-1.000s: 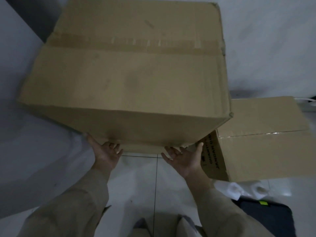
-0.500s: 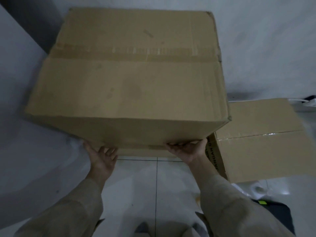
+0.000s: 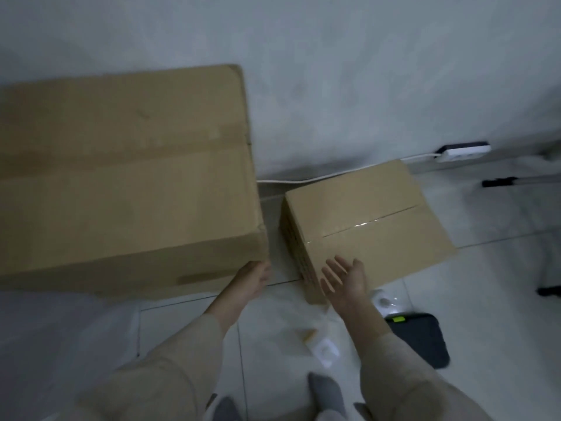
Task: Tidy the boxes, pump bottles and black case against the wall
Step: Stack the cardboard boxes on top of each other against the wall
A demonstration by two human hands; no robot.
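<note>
A large taped cardboard box (image 3: 121,183) stands on the floor against the wall at the left. My left hand (image 3: 253,276) touches its near right bottom corner, fingers loosely bent. A smaller taped cardboard box (image 3: 364,220) sits to its right, skewed, a gap away from the wall. My right hand (image 3: 344,278) hovers open with spread fingers over that box's near left corner. A black case (image 3: 425,338) lies on the floor at the lower right. A white pump bottle (image 3: 385,302) lies just behind the case, partly hidden by my right arm.
A white power strip (image 3: 461,151) lies by the wall at the right, its cable (image 3: 288,182) running behind the small box. Black stand legs (image 3: 501,182) reach in from the right edge. Small pale packaging (image 3: 321,347) lies between my arms on the tiled floor.
Both hands have come off the large box's underside. The view has swung right. My right hand has moved over to the small box and my left to the large box's right corner.
</note>
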